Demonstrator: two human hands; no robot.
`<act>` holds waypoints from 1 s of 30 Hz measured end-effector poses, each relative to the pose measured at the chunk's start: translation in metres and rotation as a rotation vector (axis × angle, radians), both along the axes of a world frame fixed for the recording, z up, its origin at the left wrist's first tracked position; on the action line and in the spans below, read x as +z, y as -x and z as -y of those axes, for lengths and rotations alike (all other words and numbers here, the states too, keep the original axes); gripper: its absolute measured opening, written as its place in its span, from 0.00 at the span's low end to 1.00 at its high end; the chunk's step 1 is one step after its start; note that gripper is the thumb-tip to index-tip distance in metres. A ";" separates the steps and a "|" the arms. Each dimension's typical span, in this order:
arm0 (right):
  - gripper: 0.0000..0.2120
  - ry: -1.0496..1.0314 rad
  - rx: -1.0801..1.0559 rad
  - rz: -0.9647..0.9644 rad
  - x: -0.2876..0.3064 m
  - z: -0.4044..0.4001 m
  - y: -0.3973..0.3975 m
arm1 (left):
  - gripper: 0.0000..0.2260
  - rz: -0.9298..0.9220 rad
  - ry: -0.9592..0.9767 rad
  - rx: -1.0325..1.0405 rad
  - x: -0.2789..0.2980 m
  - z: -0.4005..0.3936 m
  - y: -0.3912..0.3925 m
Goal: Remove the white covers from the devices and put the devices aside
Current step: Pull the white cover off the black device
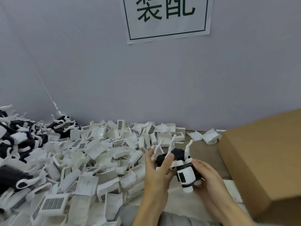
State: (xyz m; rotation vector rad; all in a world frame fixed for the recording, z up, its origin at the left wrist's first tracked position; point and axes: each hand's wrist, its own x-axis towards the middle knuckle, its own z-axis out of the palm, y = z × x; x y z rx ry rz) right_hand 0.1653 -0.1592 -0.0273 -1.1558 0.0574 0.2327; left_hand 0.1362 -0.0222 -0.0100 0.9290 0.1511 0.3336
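Observation:
I hold a black-and-white device (pixel 180 158) above the table, with thin white prongs sticking up from it. My left hand (pixel 158 173) grips its left side, thumb on a white strip at the front. My right hand (pixel 206 176) curls round the white cover (pixel 186 176) with a dark window at the device's right end. A large heap of removed white covers (pixel 91 160) fills the table's left and middle. Black-and-white devices (pixel 21 139) are piled at the far left.
A brown cardboard box (pixel 263 160) stands close on the right, its edge near my right hand. A grey wall with a printed paper sign (pixel 166 17) rises behind the table. A strip of brown table (pixel 206 154) shows between heap and box.

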 end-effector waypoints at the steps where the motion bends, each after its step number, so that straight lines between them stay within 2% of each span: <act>1: 0.15 0.020 -0.043 -0.004 0.001 0.002 0.000 | 0.31 0.003 0.031 -0.019 0.000 -0.001 -0.001; 3: 0.06 0.079 -0.082 -0.001 0.004 0.006 -0.001 | 0.28 -0.009 0.047 -0.015 0.001 -0.004 -0.003; 4: 0.04 0.102 -0.095 0.008 0.004 0.009 -0.003 | 0.27 -0.030 0.047 0.015 0.001 -0.005 -0.003; 6: 0.05 0.147 -0.117 0.056 0.005 0.012 -0.005 | 0.24 -0.068 0.039 0.088 0.000 -0.010 -0.004; 9: 0.09 0.175 -0.182 0.099 0.005 0.012 -0.006 | 0.15 -0.087 0.022 0.175 -0.002 -0.014 -0.006; 14: 0.13 0.123 -0.393 0.017 0.004 0.018 -0.010 | 0.03 -0.020 -0.031 0.317 0.009 -0.021 -0.005; 18: 0.11 0.198 -0.524 0.005 0.001 0.018 -0.010 | 0.04 0.051 -0.188 0.421 0.015 -0.027 -0.002; 22: 0.10 0.255 -0.543 0.103 -0.001 0.010 -0.009 | 0.05 0.059 -0.275 0.381 0.016 -0.021 0.001; 24: 0.10 0.352 -0.551 0.156 -0.003 0.008 -0.010 | 0.07 0.075 -0.305 0.356 0.016 -0.019 0.002; 26: 0.13 0.469 -0.539 0.209 -0.004 0.008 -0.010 | 0.06 0.101 -0.310 0.334 0.017 -0.018 0.003; 28: 0.23 0.623 -0.502 0.252 -0.005 0.009 -0.008 | 0.05 0.114 -0.285 0.334 0.018 -0.018 0.003; 30: 0.25 0.795 -0.534 0.298 -0.005 0.007 -0.004 | 0.05 0.108 -0.268 0.337 0.020 -0.017 0.003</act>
